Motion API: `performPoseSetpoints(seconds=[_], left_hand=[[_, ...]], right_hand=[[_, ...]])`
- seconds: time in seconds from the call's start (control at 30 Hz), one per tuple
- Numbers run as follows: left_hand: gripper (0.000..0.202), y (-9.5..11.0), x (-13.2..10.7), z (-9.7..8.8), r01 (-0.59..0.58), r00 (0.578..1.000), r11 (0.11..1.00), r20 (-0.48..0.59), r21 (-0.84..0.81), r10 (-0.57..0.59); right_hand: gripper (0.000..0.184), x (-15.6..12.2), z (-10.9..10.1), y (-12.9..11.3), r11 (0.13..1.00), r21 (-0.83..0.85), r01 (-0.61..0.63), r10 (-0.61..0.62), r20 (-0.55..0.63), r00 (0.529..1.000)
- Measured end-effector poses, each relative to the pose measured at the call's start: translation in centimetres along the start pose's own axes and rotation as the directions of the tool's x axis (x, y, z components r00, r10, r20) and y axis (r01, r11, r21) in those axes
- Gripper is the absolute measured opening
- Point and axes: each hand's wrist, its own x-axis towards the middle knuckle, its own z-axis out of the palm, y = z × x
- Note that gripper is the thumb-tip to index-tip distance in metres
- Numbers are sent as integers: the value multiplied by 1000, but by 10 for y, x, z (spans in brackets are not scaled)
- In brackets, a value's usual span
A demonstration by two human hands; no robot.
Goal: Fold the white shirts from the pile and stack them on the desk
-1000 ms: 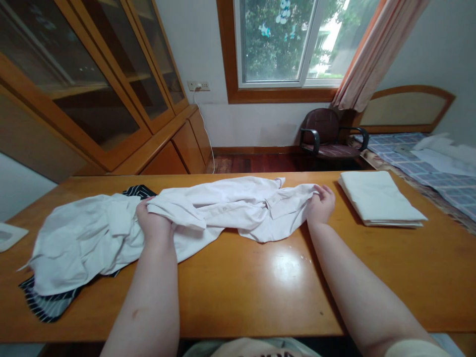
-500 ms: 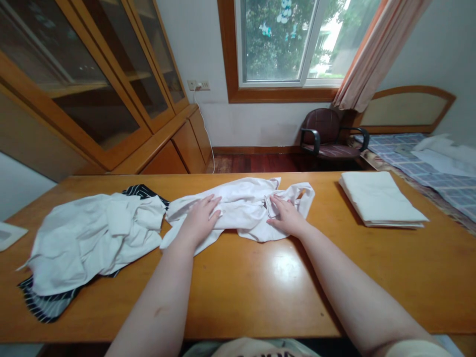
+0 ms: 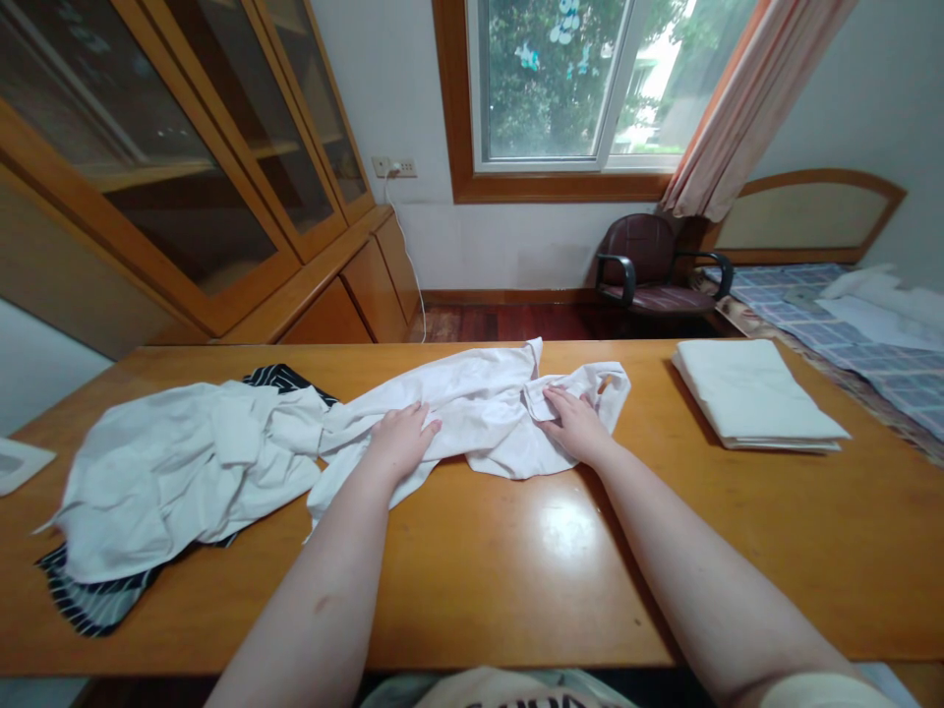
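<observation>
A crumpled white shirt (image 3: 472, 388) lies stretched across the middle of the wooden table (image 3: 472, 590). My left hand (image 3: 402, 438) rests on its left part, palm down, fingers extended over the cloth. On the right part, beside what looks like the collar, my right hand (image 3: 576, 423) lies on the fabric with its thumb apart from the fingers. A bunched-up white garment (image 3: 192, 472) is to the left, on top of a black-and-white striped cloth (image 3: 95, 600). The shirt's left end reaches this pile.
A folded white cloth stack (image 3: 752, 393) sits at the table's right. Beyond the table are a glass-door cabinet (image 3: 287, 236), a brown armchair (image 3: 645, 261) and a bed (image 3: 870, 324). A flat white object (image 3: 22, 464) lies at the left edge.
The shirt's left end has spread further left and toward me, and its upper corner has shifted left. My left hand has slid slightly down; my right hand has moved a little right.
</observation>
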Motion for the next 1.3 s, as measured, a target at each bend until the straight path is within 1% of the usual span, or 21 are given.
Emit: performPoseSetpoints(seconds=[0.23, 0.37, 0.5, 0.67, 0.73, 0.77, 0.8, 0.83, 0.87, 0.9, 0.93, 0.97, 1.0, 1.03, 1.07, 1.1, 1.13, 1.17, 1.2, 1.23, 1.3], left_hand=[[60, -13, 5, 4, 161, 987, 985, -31, 65, -159], [64, -13, 4, 1, 229, 973, 968, -8, 103, -229], [66, -12, 3, -3, 296, 954, 946, 12, 132, -300], [65, -16, 2, -5, 361, 928, 924, 52, 127, -370], [66, -16, 1, -5, 362, 927, 924, 51, 124, -370], [66, -16, 0, -5, 358, 930, 925, 45, 125, -365], [66, -15, 0, -5, 352, 933, 928, 37, 125, -359], [66, -14, -1, -6, 346, 936, 930, 28, 125, -352], [65, -12, -2, -6, 340, 939, 932, 18, 124, -344], [64, -10, -3, -6, 333, 942, 935, 6, 120, -337], [63, -8, -3, -7, 323, 946, 939, -9, 116, -324], [61, -6, -4, -8, 305, 952, 946, -29, 109, -303], [60, -3, -4, -9, 270, 963, 958, -52, 99, -266], [58, -1, -5, -10, 211, 976, 974, -71, 85, -205], [56, 1, -6, -12, 127, 989, 990, -79, 67, -122], [54, 3, -6, -13, 30, 997, 999, -77, 44, -27], [52, 5, -7, -13, -63, 996, 998, -66, 17, 64], [51, 7, -8, -14, -138, 989, 990, -51, -10, 137], [50, 8, -9, -14, -186, 982, 982, -33, -33, 185], [51, 8, -10, -13, -206, 979, 977, -18, -49, 205], [52, 8, -11, -11, -198, 980, 978, -1, -61, 198]], right_hand=[[61, 0, -3, 6, 983, -47, -176, 175, -24, 984], [61, 1, -7, 10, 948, -83, -308, 303, -61, 951], [62, 1, -11, 9, 904, -114, -411, 404, -83, 911], [61, 0, -11, 6, 865, -111, -489, 480, -101, 872], [58, 0, -10, 6, 866, -87, -493, 472, -186, 862], [55, 0, -11, 6, 885, -66, -461, 433, -247, 867], [51, 0, -12, 5, 920, -37, -390, 362, -304, 881], [46, -2, -14, 3, 960, -3, -280, 262, -343, 902], [39, -4, -16, 0, 990, 35, -134, 138, -351, 926], [32, -6, -18, -4, 996, 82, 26, 3, -325, 946], [27, -9, -19, -8, 976, 140, 170, -126, -277, 953], [24, -11, -19, -14, 939, 198, 281, -238, -215, 947], [25, -13, -18, -19, 901, 247, 356, -327, -152, 933], [30, -15, -17, -24, 870, 280, 407, -396, -97, 913], [35, -15, -14, -27, 847, 296, 442, -446, -57, 893], [37, -15, -11, -29, 835, 298, 463, -475, -34, 879], [32, -13, -8, -30, 831, 290, 474, -489, -22, 872], [22, -12, -5, -29, 835, 278, 475, -489, -21, 872], [12, -10, -2, -27, 845, 265, 465, -475, -29, 880], [9, -8, 0, -24, 858, 254, 447, -453, -38, 891], [13, -5, 1, -17, 890, 237, 389, -386, -58, 921]])
